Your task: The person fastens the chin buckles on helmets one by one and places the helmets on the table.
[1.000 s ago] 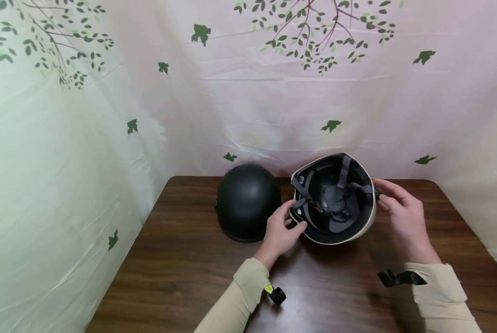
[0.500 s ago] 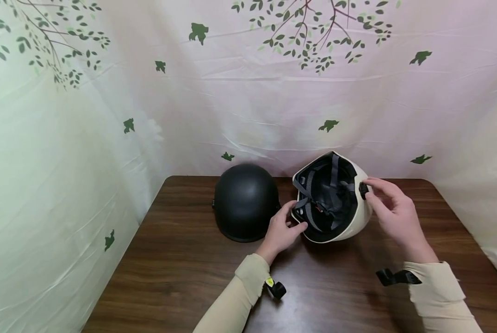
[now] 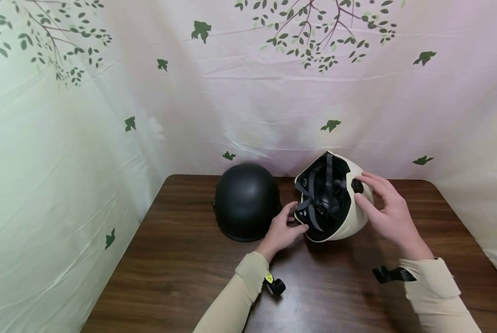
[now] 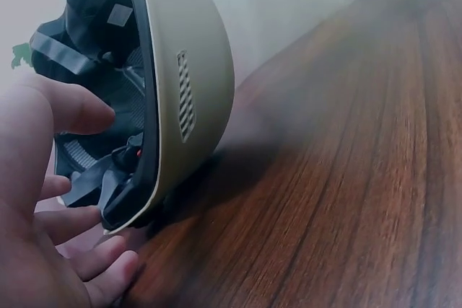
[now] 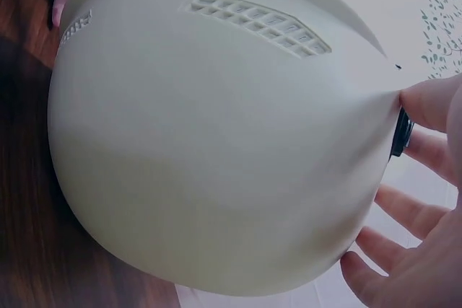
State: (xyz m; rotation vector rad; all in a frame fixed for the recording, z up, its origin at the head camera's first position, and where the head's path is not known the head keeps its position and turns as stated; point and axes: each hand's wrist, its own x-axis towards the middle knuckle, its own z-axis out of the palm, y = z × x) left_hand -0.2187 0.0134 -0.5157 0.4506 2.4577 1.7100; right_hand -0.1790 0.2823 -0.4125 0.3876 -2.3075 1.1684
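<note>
A cream-white helmet (image 3: 354, 223) rests tilted near the table's back right, its black padded inside and grey straps (image 3: 312, 196) facing left toward my left hand. A black dial (image 3: 357, 186) sits on its rear edge. My right hand (image 3: 392, 215) holds that rear end, thumb and fingertips around the dial; in the right wrist view, the other fingers lie against the cream shell (image 5: 216, 142). At the left rim is my left hand (image 3: 282, 232), its fingers loosely spread. In the left wrist view, the thumb (image 4: 83, 110) overlaps the helmet's opening, and fingertips are at its lower corner.
A black helmet (image 3: 246, 203) sits dome up just left of the left hand. The dark wood table (image 3: 182, 277) has its back edge close behind both helmets. A pale curtain (image 3: 265, 111) printed with leaves and birds hangs behind and at both sides.
The right hand has moved left with the helmet's rear end, turning the opening leftward and showing more of the shell and dial. The left hand has stayed almost in place.
</note>
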